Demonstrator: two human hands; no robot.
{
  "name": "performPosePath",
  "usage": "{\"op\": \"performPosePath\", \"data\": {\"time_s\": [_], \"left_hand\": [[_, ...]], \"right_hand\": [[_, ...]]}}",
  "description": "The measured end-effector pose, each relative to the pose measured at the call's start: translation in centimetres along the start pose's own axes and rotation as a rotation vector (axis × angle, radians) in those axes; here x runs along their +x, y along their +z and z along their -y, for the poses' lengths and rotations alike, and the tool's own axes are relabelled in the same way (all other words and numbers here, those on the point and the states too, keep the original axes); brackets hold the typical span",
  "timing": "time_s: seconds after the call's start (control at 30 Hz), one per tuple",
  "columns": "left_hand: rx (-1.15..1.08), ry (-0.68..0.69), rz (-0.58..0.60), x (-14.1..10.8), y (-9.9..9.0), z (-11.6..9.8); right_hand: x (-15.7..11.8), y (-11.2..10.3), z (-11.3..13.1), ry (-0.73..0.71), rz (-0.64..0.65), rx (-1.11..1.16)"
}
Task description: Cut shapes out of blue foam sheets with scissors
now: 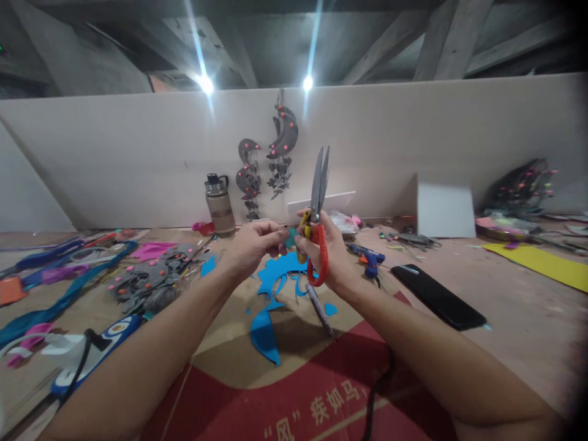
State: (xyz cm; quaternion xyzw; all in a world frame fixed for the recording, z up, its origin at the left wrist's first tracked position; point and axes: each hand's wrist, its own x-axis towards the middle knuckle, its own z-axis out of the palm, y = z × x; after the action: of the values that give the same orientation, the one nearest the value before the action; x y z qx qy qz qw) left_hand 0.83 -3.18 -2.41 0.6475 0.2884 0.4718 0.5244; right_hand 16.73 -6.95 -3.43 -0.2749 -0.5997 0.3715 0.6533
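A pair of scissors (316,191) with one red and one yellow handle rests in my right hand (334,248), blades pointing up and slightly apart. My left hand (257,245) is closed in a pinch on a small teal piece (291,237), which sits between the two hands; its exact shape is partly hidden by fingers. Below them, blue cut sheet scraps (287,264) lie on a cardboard sheet (225,349). Among the scraps are a curved blue piece (265,337), a little blue heart (330,309) and a pen (320,311).
A black phone (438,297) and a blue glue gun (373,260) lie to the right. Left are grey felt pieces with pink dots (149,272), teal strips (68,297) and a power strip (114,334). A bottle (219,208) stands by the white partition (138,159), where moon-shaped hangings (285,131) hang.
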Motion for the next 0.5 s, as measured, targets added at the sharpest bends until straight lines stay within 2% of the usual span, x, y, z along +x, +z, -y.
{"op": "performPosePath", "data": {"time_s": [0.2,0.4,0.5], "left_hand": [[-0.127,-0.108,-0.022,-0.2,0.6,-0.5],[0.018,-0.047,-0.029,-0.2,0.7,0.4],[0.0,-0.055,-0.061,0.0,0.7,1.1]], "right_hand": [[0.2,-0.2,-0.2,-0.008,-0.009,0.012],[0.3,-0.4,-0.7,0.022,-0.02,-0.028],[0.2,-0.4,-0.9,0.026,-0.019,-0.058]]}}
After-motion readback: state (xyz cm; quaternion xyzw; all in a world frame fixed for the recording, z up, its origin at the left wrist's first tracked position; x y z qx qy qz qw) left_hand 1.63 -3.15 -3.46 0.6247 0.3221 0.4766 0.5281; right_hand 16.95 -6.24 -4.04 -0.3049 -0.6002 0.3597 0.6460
